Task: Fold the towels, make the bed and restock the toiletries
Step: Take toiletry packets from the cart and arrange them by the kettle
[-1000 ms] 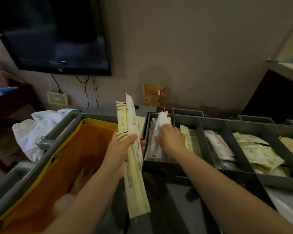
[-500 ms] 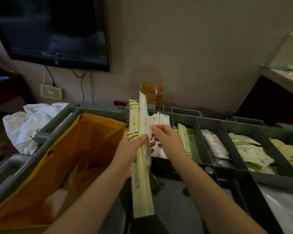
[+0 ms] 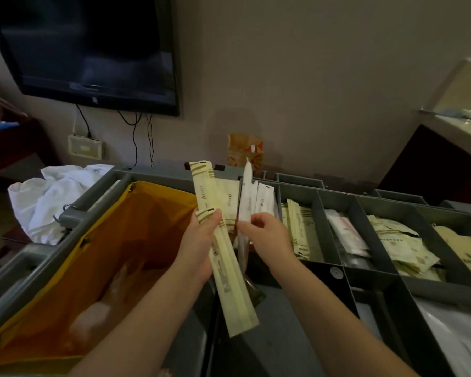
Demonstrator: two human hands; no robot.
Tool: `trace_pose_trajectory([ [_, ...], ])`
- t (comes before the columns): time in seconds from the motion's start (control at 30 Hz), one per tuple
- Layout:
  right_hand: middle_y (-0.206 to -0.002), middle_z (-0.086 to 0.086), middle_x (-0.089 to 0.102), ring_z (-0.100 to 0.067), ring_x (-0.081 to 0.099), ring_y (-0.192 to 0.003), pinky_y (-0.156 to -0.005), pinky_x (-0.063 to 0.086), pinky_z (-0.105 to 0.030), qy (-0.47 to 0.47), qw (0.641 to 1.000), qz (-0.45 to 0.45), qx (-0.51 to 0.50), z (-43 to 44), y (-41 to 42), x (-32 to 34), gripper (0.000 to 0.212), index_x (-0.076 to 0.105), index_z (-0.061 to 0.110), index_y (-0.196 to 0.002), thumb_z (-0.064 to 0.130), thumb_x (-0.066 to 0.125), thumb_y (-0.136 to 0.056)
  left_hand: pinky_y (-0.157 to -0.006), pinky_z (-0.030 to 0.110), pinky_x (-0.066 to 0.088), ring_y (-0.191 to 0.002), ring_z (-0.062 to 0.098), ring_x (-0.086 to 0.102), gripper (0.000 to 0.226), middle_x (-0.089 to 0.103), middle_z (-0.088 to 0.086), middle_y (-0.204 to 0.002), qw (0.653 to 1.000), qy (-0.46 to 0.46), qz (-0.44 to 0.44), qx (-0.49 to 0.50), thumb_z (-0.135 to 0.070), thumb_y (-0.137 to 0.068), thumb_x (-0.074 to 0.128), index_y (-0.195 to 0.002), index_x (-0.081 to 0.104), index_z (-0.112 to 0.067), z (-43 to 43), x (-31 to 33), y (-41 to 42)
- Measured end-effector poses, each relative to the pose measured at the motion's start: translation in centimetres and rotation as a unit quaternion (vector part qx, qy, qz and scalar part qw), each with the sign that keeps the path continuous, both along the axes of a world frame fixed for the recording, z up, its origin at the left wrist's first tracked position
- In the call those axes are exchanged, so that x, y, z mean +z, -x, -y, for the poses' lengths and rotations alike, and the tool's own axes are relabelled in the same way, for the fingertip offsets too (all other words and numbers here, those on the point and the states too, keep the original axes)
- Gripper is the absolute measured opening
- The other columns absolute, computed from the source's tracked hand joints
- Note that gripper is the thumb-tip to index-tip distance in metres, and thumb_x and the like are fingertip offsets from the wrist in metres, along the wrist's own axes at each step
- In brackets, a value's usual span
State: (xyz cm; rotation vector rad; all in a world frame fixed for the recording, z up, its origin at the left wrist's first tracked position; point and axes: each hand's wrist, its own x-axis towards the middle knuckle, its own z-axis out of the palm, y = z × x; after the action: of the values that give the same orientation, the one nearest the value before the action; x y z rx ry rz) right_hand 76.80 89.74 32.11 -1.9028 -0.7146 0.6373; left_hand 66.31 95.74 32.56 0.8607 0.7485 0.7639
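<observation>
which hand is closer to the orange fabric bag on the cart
Left. The left hand, gripping long cream paper packets, is right beside the orange fabric bag; the right hand, pinching a slim white packet, is farther right, over the grey tray.

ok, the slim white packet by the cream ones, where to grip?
Likely best: pinch the white packet low down, across its flat faces, from the right, as the right hand does. It stands thin and near upright, and the cream packets in the left hand block its left side.
</observation>
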Motion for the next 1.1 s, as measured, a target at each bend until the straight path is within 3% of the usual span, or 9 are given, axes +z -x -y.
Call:
trace_pose_trajectory([
  [0.1,-0.104,0.005,0.056,-0.013,0.06,-0.086,-0.056,0.047,-0.02,-0.011,0.998,0.031,-0.055,-1.1,-2.5,-0.3,0.034,0.047,0.027,-0.122,0.03,0.06,-0.091,-0.086,0.042,0.054,-0.102,0.025,0.066,0.039,0.064,0.008,-0.116,0.999,0.014,0.044,0.002,-0.011,-0.095,0.051,-0.131,0.045,-0.025,-0.6,-0.2,0.4],
  [0.17,-0.101,0.003,0.053,-0.017,0.061,-0.088,-0.062,0.052,-0.027,0.067,0.987,0.142,-0.036,-2.0,-3.9,-0.9,0.036,0.043,0.03,-0.126,0.029,0.055,-0.093,-0.087,0.043,0.054,-0.101,0.025,0.067,0.041,0.064,0.008,-0.115,0.999,0.013,0.051,0.011,-0.01,-0.095,0.05,-0.133,0.044,-0.024,-1.1,-0.5,0.5],
  [0.23,-0.098,0.001,0.052,-0.019,0.059,-0.096,-0.078,0.051,-0.034,0.203,0.928,0.311,0.04,-3.1,-4.3,-2.1,0.024,0.05,0.023,-0.117,0.032,0.048,-0.095,-0.083,0.041,0.056,-0.097,0.023,0.069,0.042,0.064,0.008,-0.115,0.998,0.015,0.05,0.026,-0.01,-0.095,0.051,-0.135,0.043,-0.023,-1.6,-0.8,0.6],
  [0.37,-0.116,-0.004,0.057,-0.025,0.048,-0.115,-0.095,0.034,-0.04,0.274,0.816,0.506,0.061,-4.7,-4.3,-3.2,0.027,0.055,0.019,-0.118,0.032,0.045,-0.096,-0.08,0.039,0.057,-0.095,0.022,0.069,0.043,0.064,0.009,-0.115,0.998,0.015,0.056,0.032,-0.009,-0.095,0.051,-0.135,0.043,-0.022,-2.0,-1.1,0.6],
  [0.5,-0.112,-0.008,0.058,-0.024,0.057,-0.102,-0.073,0.04,-0.031,0.303,0.847,0.429,0.079,-6.1,-5.1,-3.9,0.025,0.057,0.012,-0.115,0.011,0.052,-0.091,-0.079,0.038,0.057,-0.097,0.023,0.069,0.041,0.064,0.01,-0.115,0.998,0.018,0.048,0.019,-0.009,-0.094,0.052,-0.132,0.045,-0.024,-1.6,-1.2,0.2],
  [0.67,-0.117,-0.001,0.054,-0.021,0.051,-0.108,-0.087,0.039,-0.035,0.227,0.884,0.409,0.004,-4.8,-4.5,-1.8,0.025,0.058,0.024,-0.117,0.031,0.043,-0.099,-0.075,0.034,0.058,-0.091,0.022,0.07,0.036,0.067,0.009,-0.11,1.0,-0.009,0.014,-0.006,-0.011,-0.095,0.053,-0.127,0.047,-0.024,-0.6,-0.8,-0.6],
  [0.8,-0.103,0.011,0.055,-0.01,0.056,-0.096,-0.07,0.041,-0.019,-0.035,0.994,0.101,0.018,0.3,-1.5,1.9,0.018,0.054,0.031,-0.105,0.045,0.051,-0.093,-0.078,0.039,0.055,-0.093,0.023,0.067,0.036,0.066,0.007,-0.11,0.999,-0.011,-0.019,0.032,-0.018,-0.097,0.05,-0.133,0.047,-0.021,-0.5,0.2,-2.4],
  [0.9,-0.089,0.017,0.058,-0.003,0.06,-0.079,-0.058,0.044,-0.017,0.037,0.988,0.047,0.139,3.6,0.2,2.5,0.029,0.049,0.037,-0.103,0.05,0.065,-0.082,-0.079,0.042,0.056,-0.091,0.027,0.068,0.034,0.068,0.012,-0.106,0.998,0.032,0.018,0.045,-0.021,-0.099,0.047,-0.133,0.046,-0.021,0.2,1.3,-4.4],
  [1.1,-0.091,0.009,0.064,-0.005,0.062,-0.081,-0.066,0.051,-0.022,-0.004,0.996,0.049,0.076,6.9,-3.4,2.6,0.009,0.058,0.029,-0.095,0.037,0.058,-0.091,-0.073,0.044,0.055,-0.095,0.025,0.066,0.031,0.066,0.007,-0.109,0.992,0.092,0.076,0.042,-0.023,-0.096,0.052,-0.128,0.05,-0.024,1.7,1.8,-7.2],
])
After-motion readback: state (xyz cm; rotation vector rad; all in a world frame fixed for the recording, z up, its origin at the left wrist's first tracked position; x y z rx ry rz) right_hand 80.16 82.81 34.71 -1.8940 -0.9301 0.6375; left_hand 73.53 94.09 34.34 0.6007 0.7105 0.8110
